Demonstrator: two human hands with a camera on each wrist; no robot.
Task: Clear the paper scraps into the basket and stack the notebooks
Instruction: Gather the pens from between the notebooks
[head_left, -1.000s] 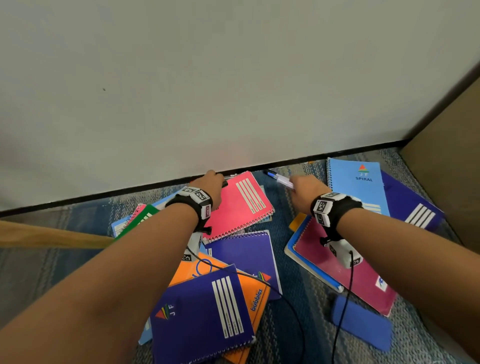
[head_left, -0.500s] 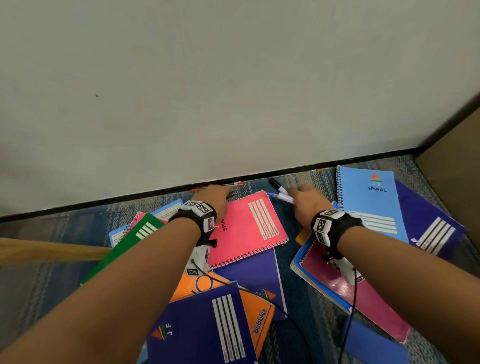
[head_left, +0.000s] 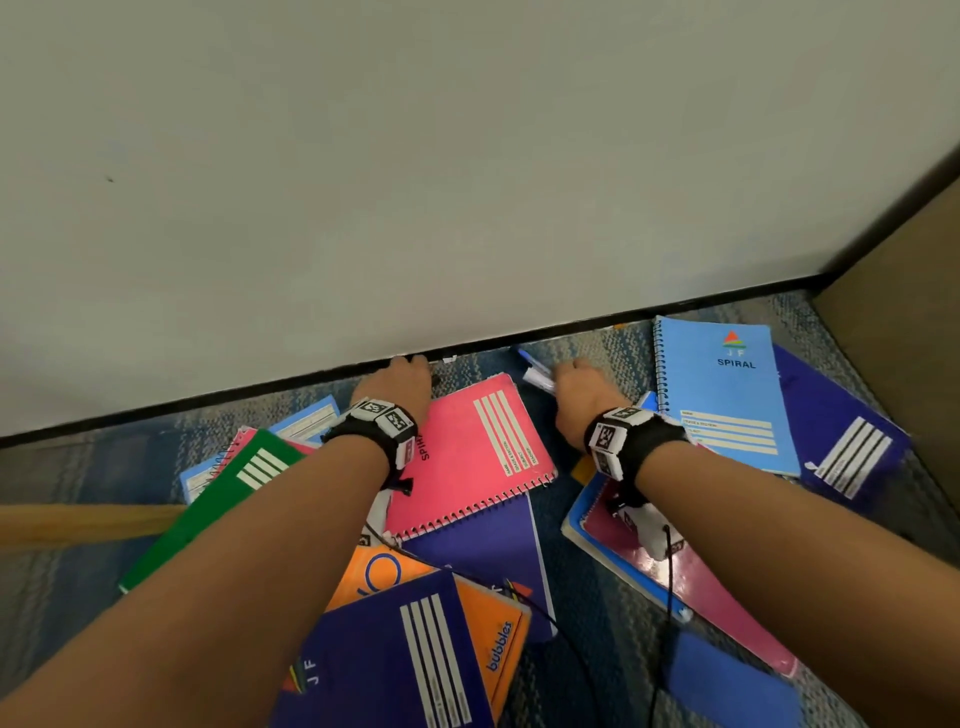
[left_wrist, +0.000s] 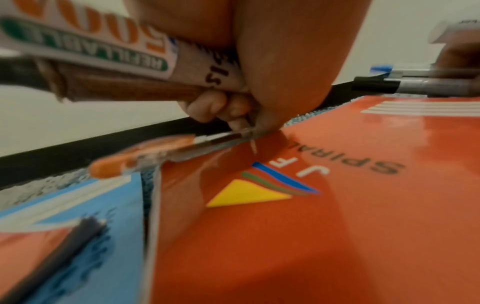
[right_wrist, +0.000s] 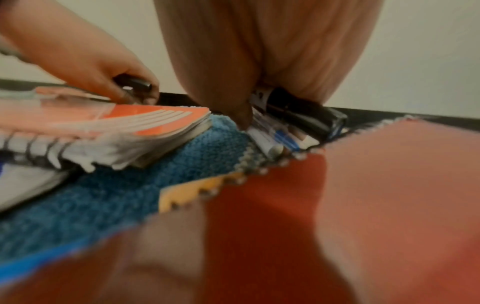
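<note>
Downward head view, two floor-level wrist close-ups

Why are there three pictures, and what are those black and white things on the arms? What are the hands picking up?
Those bands are small cameras strapped to a person's wrists, and a third camera sits on their head. The big picture is the head view, looking down at both arms. The other two look along each hand from very close, so they are blurry. Colourful notebooks lie scattered on a blue carpet by a white wall, such as a pink notebook and a light blue notebook. The left hand grips pens and markers. The right hand grips more pens.
</note>
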